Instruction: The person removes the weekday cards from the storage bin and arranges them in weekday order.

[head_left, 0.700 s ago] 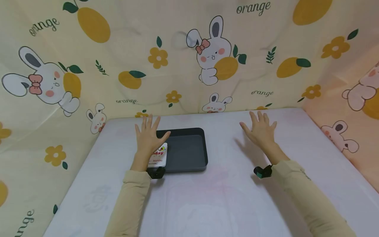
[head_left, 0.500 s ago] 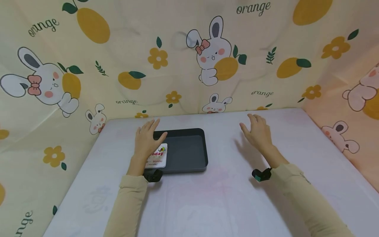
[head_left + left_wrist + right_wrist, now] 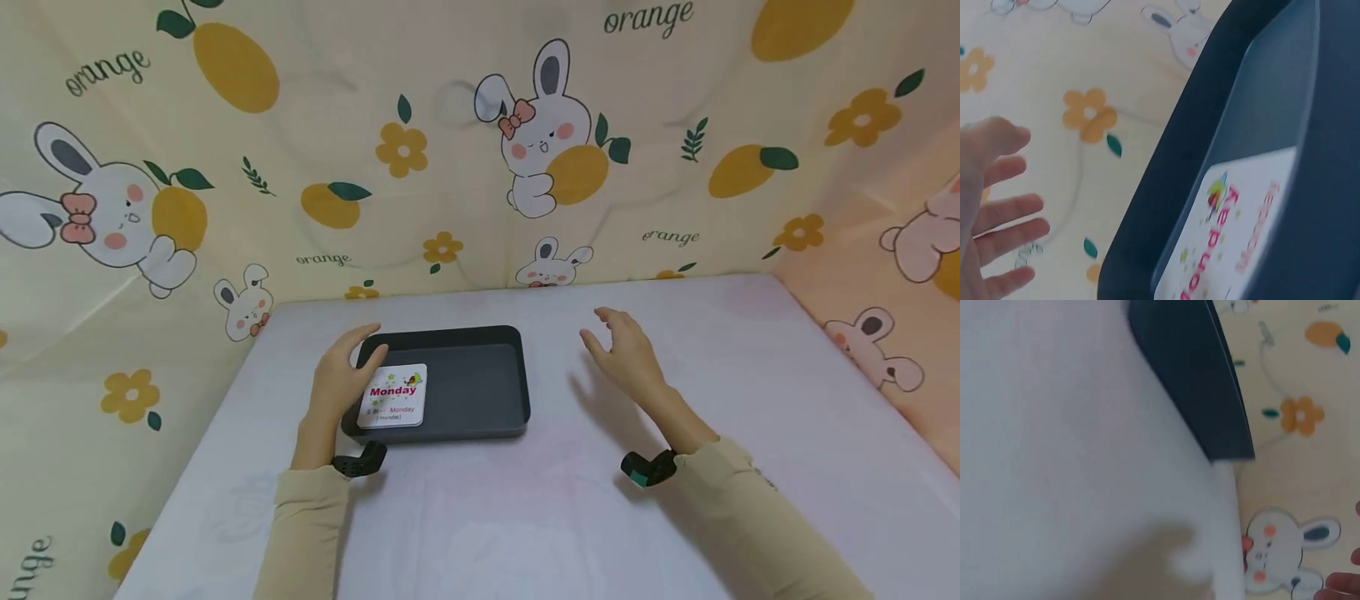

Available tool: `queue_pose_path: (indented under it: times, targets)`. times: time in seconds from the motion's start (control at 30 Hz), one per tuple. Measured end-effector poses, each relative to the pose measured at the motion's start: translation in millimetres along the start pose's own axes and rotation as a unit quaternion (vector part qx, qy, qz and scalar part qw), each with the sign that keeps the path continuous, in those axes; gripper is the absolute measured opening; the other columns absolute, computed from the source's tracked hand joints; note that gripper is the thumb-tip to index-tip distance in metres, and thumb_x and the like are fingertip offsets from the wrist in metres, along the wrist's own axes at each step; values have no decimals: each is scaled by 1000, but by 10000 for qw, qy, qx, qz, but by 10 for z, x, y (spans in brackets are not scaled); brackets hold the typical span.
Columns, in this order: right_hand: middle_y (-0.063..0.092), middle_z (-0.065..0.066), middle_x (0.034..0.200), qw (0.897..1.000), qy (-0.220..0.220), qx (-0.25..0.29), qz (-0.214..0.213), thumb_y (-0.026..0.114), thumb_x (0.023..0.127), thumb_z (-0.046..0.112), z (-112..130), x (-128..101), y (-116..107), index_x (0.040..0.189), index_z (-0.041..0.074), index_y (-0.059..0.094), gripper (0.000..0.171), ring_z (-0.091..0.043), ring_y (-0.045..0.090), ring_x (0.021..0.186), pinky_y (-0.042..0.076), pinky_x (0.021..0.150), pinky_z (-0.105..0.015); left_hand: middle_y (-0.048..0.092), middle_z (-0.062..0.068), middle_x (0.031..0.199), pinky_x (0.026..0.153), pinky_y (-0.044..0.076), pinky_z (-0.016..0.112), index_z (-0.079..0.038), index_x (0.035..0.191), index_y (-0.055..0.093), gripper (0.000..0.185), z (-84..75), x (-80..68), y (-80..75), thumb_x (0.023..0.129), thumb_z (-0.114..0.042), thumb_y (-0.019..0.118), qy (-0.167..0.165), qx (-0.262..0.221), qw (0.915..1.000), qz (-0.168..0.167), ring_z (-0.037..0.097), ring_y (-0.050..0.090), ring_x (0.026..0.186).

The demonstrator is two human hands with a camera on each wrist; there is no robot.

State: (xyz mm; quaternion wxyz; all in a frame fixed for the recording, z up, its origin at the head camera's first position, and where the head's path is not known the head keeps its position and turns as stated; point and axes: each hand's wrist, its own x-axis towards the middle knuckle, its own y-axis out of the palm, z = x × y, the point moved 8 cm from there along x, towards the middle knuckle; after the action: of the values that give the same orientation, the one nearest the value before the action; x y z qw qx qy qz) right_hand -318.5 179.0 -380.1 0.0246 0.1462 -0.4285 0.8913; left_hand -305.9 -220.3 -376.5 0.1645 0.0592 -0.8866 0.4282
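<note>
Hung across the back and both sides, a cream cloth (image 3: pixel 465 192), printed with white rabbits, yellow fruit, flowers, green leaves and the word "orange". Spread out below it, a white table (image 3: pixel 487 517) with faint marks on the surface. Stretched in from the near side, two beige sleeves (image 3: pixel 303 517). Set left of the table's middle, toward the far edge, a dark grey tray (image 3: pixel 476 387), rectangular and shallow. Just beside the tray's left end, the left hand (image 3: pixel 335 385), fingers curved and thumb held away from them: grip wide. Apart from the tray in the left wrist view. To the right of the tray, well apart from it, the right hand (image 3: pixel 630 354), raised over the table, fingers bent and thumb away: grip wide too. In the right wrist view, only parts of the fingers at the edge. Inside the tray, at its left end, a white card (image 3: pixel 393 396), printed side up, with "Monday" in red and smaller lettering beneath. Strapped at the wrists, two small black cameras (image 3: pixel 362 460).
</note>
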Motion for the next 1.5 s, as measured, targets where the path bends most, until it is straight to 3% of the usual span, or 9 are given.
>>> queue_pose_path:
  times: [0.17,0.37,0.57,0.73,0.87,1.0,1.17,1.33,1.5]
  targets:
    - [57,-26,127,9996,-224,189,-6,58,95,22,201,-88,127,130,-6,50,46,-39,56,114,51,90,-51,56,14,141,114,36,51,-10,133,56,45,218,-41,-5,94,-31,61,-180,-309,9991,227,33,48,134]
    - [65,-24,110,9966,-473,675,-36,63,90,14,430,-181,283,119,-7,57,36,-34,63,98,55,79,-44,53,15,143,114,34,55,-11,135,54,48,510,-99,-2,95,-37,58,-624,-509,9956,483,35,48,133]
    - [70,-18,97,9913,-344,1223,349,63,90,12,582,-244,478,114,-5,61,29,-29,68,90,56,74,-34,56,15,140,111,36,54,-11,134,56,45,763,-154,7,94,-32,61,-816,-811,9921,507,35,52,128]
    - [70,-19,99,9838,-95,1630,735,62,92,12,690,-289,631,115,-5,61,28,-30,67,91,57,76,-32,56,15,140,112,38,50,-10,137,53,48,911,-215,46,95,-34,59,-986,-1156,9851,801,33,54,127]
    - [69,-23,101,9717,47,2107,1064,61,92,11,777,-311,766,114,-7,61,28,-33,67,89,58,70,-27,57,15,139,103,46,23,-9,138,52,49,982,-257,89,95,-33,59,-906,-1381,9811,1010,9,59,118]
    - [68,-26,101,9569,127,2554,1380,59,93,9,856,-315,929,113,-10,60,28,-38,68,87,59,67,-29,57,21,137,90,40,2,-3,137,52,48,1010,-298,138,95,-25,60,-682,-1794,9752,1099,-17,53,103]
    - [69,-27,101,9456,220,2757,1711,59,94,11,931,-303,1134,113,-10,61,29,-35,70,86,60,69,-31,53,24,140,90,39,-1,0,137,50,48,1068,-344,219,96,-21,60,-708,-2127,9680,1124,-23,50,102]
    - [70,-28,102,9305,566,3024,1986,59,94,11,969,-291,1312,113,-10,61,28,-31,72,84,60,70,-31,53,23,141,91,36,-2,-1,138,50,48,1083,-378,244,96,-22,59,-627,-2054,9704,1108,-24,49,105]
    - [71,-27,102,9080,1101,3419,2156,59,94,11,1005,-273,1494,111,-9,63,26,-23,73,80,60,71,-29,53,22,141,91,36,-2,-2,138,51,48,1062,-384,239,95,-22,60,-539,-2053,9714,1062,-24,49,105]
